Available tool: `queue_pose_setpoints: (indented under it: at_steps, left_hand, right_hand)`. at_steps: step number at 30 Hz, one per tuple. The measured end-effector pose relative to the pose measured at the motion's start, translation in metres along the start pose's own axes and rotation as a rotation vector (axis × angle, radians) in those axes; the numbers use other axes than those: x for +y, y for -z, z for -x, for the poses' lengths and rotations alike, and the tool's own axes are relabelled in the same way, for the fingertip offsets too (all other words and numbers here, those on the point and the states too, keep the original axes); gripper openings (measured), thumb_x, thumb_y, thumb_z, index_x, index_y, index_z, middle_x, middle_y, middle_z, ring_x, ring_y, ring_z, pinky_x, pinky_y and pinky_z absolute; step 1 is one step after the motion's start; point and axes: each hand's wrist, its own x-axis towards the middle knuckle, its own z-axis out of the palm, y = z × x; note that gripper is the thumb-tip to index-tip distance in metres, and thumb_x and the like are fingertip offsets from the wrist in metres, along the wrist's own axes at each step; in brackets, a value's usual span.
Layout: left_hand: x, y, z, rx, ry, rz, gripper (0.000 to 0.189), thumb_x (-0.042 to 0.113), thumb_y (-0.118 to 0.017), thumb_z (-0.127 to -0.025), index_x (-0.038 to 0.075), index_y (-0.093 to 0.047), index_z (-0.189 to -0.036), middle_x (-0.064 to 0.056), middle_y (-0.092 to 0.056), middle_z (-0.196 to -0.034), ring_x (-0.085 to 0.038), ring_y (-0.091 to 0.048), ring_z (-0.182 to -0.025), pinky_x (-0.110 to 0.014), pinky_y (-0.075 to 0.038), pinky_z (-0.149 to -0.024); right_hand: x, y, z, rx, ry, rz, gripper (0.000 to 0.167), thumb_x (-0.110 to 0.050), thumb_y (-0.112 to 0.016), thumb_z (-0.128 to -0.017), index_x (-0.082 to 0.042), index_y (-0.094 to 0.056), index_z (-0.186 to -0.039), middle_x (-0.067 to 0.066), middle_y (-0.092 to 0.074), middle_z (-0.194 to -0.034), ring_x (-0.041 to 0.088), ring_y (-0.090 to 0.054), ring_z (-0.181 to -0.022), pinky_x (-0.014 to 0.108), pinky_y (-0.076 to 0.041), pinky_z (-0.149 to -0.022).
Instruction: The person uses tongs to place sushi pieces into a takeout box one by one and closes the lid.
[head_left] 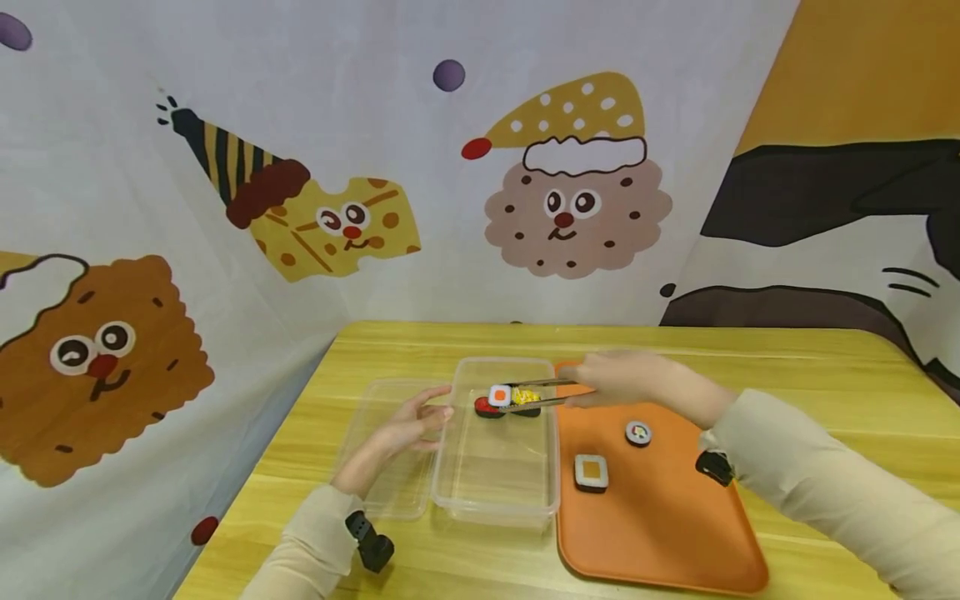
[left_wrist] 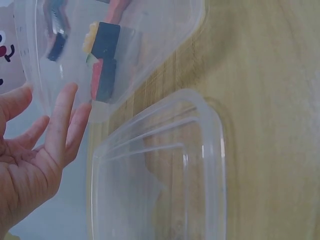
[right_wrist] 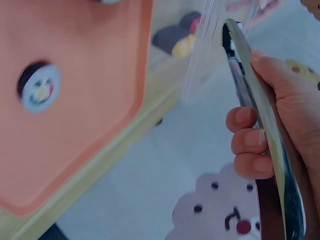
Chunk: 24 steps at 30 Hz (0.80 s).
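Observation:
My right hand [head_left: 618,379] grips metal tongs [head_left: 553,402]. Between the tong tips is a toy sushi roll [head_left: 499,395], white with an orange centre, held over the clear plastic container [head_left: 497,505]. Inside the container lie a yellow-topped sushi piece [left_wrist: 105,41] and a red-topped one [left_wrist: 103,80], side by side. My left hand [head_left: 411,427] is at the container's left wall with its fingers loosely extended, holding nothing; whether the fingertips touch the wall is hard to tell. In the right wrist view, the tongs slant upward through the curled fingers.
An orange tray [head_left: 660,542] lies right of the container, bearing a square roll [head_left: 591,472] and a round roll [head_left: 638,433]. A clear lid [left_wrist: 214,165] lies on the wooden table [head_left: 262,508] to the container's left. A patterned cloth [head_left: 420,292] hangs behind.

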Motion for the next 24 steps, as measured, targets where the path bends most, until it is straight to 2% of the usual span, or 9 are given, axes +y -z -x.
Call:
queue_pose_setpoints:
  at_steps: [2,4,9,12,18,20,24]
  left_hand:
    - [0.0,-0.001,-0.001,-0.004,-0.006,0.005,0.06,0.027,-0.051,-0.094,0.014,-0.021,-0.145,-0.025,-0.034,-0.141,-0.04,-0.043,-0.124,-0.04,-0.052,-0.087]
    - [0.0,-0.001,-0.001,-0.01,-0.012,0.009,0.061,0.027,-0.051,-0.094,0.013,-0.021,-0.145,-0.026,-0.034,-0.141,-0.041,-0.042,-0.124,-0.04,-0.052,-0.087]
    - [0.0,-0.002,-0.002,-0.005,-0.01,0.022,0.061,0.027,-0.052,-0.093,0.012,-0.022,-0.145,-0.027,-0.035,-0.14,-0.041,-0.042,-0.124,-0.041,-0.052,-0.087]
    - [-0.001,-0.003,-0.003,0.004,-0.007,0.023,0.06,0.026,-0.052,-0.094,0.011,-0.023,-0.144,-0.026,-0.036,-0.14,-0.041,-0.044,-0.123,-0.041,-0.052,-0.086]
    - [-0.002,-0.003,-0.003,0.019,0.006,0.032,0.06,0.027,-0.053,-0.093,0.013,-0.024,-0.144,-0.025,-0.036,-0.14,-0.04,-0.045,-0.122,-0.04,-0.053,-0.086]
    - [-0.002,-0.002,-0.002,0.02,0.005,0.034,0.061,0.027,-0.053,-0.093,0.013,-0.024,-0.144,-0.026,-0.036,-0.14,-0.04,-0.045,-0.122,-0.04,-0.053,-0.085]
    - [-0.002,0.001,-0.001,0.019,0.001,0.037,0.06,0.026,-0.053,-0.093,0.012,-0.024,-0.144,-0.026,-0.036,-0.14,-0.04,-0.044,-0.122,-0.041,-0.052,-0.086]
  right_hand:
    - [-0.005,-0.002,-0.007,-0.014,0.017,0.022,0.036,-0.033,-0.056,-0.09,-0.004,-0.058,-0.111,0.0,-0.063,-0.069,0.005,-0.053,-0.05,0.019,-0.044,-0.05]
    - [-0.009,-0.005,-0.013,-0.048,0.008,0.013,0.036,-0.034,-0.055,-0.09,-0.004,-0.06,-0.111,0.003,-0.068,-0.087,0.008,-0.059,-0.059,0.022,-0.048,-0.057]
    - [-0.017,-0.012,-0.03,-0.186,-0.032,-0.083,0.04,-0.033,-0.051,-0.093,-0.002,-0.055,-0.117,0.011,-0.064,-0.109,0.009,-0.06,-0.065,0.023,-0.05,-0.062]
    - [-0.018,-0.015,-0.039,-0.249,-0.057,-0.118,0.045,-0.034,-0.05,-0.094,0.0,-0.052,-0.123,0.016,-0.061,-0.117,0.008,-0.06,-0.062,0.02,-0.047,-0.058]
    - [-0.019,-0.017,-0.049,-0.302,-0.075,-0.102,0.048,-0.034,-0.05,-0.094,0.0,-0.05,-0.127,0.026,-0.048,-0.131,0.01,-0.064,-0.07,0.022,-0.052,-0.066]
    - [-0.02,-0.017,-0.051,-0.316,-0.087,-0.114,0.046,-0.034,-0.05,-0.094,-0.001,-0.052,-0.125,0.026,-0.046,-0.133,0.013,-0.065,-0.074,0.024,-0.053,-0.07]
    - [-0.02,-0.016,-0.055,-0.333,-0.072,-0.109,0.042,-0.034,-0.049,-0.094,-0.002,-0.058,-0.12,0.021,-0.053,-0.128,0.016,-0.067,-0.082,0.028,-0.053,-0.078]
